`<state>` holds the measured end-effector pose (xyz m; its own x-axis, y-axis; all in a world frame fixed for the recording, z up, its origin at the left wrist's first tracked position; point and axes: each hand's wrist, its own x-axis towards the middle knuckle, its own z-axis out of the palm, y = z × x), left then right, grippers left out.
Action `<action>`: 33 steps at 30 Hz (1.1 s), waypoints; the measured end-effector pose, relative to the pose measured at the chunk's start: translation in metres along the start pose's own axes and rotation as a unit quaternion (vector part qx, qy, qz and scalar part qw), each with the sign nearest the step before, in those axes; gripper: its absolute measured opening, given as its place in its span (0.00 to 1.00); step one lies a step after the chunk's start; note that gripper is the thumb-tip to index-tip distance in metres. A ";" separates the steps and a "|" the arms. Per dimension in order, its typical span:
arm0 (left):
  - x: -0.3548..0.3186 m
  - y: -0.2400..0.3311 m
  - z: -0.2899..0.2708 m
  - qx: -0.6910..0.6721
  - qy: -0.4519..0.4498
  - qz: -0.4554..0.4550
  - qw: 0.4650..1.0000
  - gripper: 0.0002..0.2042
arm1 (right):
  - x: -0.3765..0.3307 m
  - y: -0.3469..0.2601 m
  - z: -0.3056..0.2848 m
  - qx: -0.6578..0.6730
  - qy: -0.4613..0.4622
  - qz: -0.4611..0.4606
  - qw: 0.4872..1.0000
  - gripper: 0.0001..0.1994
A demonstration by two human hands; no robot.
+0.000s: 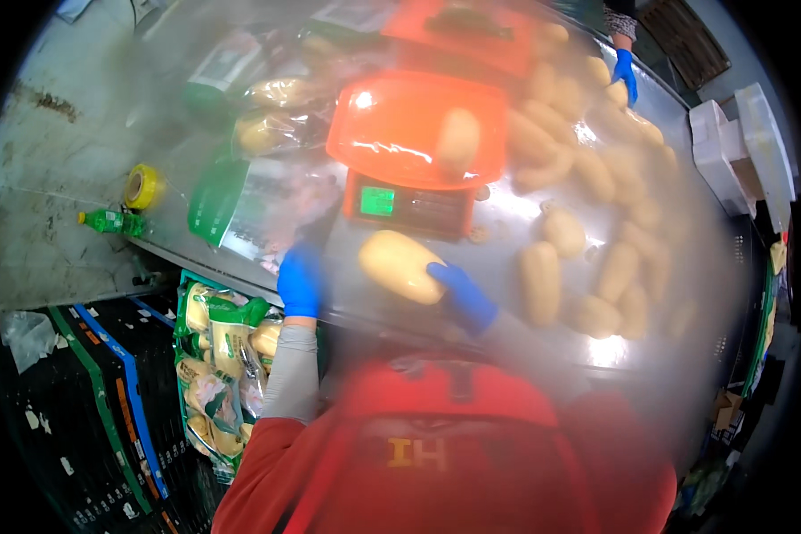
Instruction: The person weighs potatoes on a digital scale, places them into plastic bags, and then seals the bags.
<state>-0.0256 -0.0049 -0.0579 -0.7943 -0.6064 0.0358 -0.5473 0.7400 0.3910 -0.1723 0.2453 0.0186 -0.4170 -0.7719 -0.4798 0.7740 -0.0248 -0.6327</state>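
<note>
My right hand (465,298), in a blue glove, has its fingers closed on the right end of a large, smooth, pale yellow oblong root vegetable (402,267), just in front of the scale. The exact kind of vegetable is not plain through the haze. To its left, my blue-gloved left hand (300,280) is at the table's near edge, beside a clear and green plastic bag (218,200); its fingers are blurred. An orange-red weighing scale (409,212) with a lit green display stands beyond my hands. Another pale root vegetable (458,140) lies in its pan (378,133).
Several pale root vegetables (618,267) spread over the metal table's right side. A co-worker's blue-gloved hand (626,76) touches some at the far right. Filled bags lie in a green crate (187,307) below left. Yellow tape (141,187) and a green bottle (111,222) sit left.
</note>
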 end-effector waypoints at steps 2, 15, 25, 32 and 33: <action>0.001 0.012 -0.001 0.002 0.104 0.053 0.993 0.28 | 0.000 -0.001 -0.002 -0.024 -0.005 -0.003 1.000 0.25; 0.017 -0.023 -0.022 -0.163 0.120 0.015 0.979 0.12 | -0.003 0.009 -0.012 -0.051 0.001 0.020 0.999 0.26; 0.025 -0.037 -0.033 -0.404 0.111 -0.193 0.887 0.06 | 0.018 -0.012 0.024 -0.195 -0.118 -0.069 0.971 0.35; 0.017 -0.014 -0.037 -0.415 0.115 -0.104 0.897 0.06 | 0.082 0.003 0.077 -0.216 -0.124 -0.176 0.952 0.39; 0.020 -0.012 -0.045 -0.499 0.056 -0.143 0.853 0.06 | 0.099 0.020 0.072 -0.258 -0.085 -0.212 0.939 0.42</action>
<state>-0.0230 -0.0395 -0.0205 -0.6043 -0.7866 -0.1266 -0.1731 -0.0255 0.9846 -0.1640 0.1222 0.0021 -0.5191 -0.8537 -0.0411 0.2023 -0.0760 -0.9764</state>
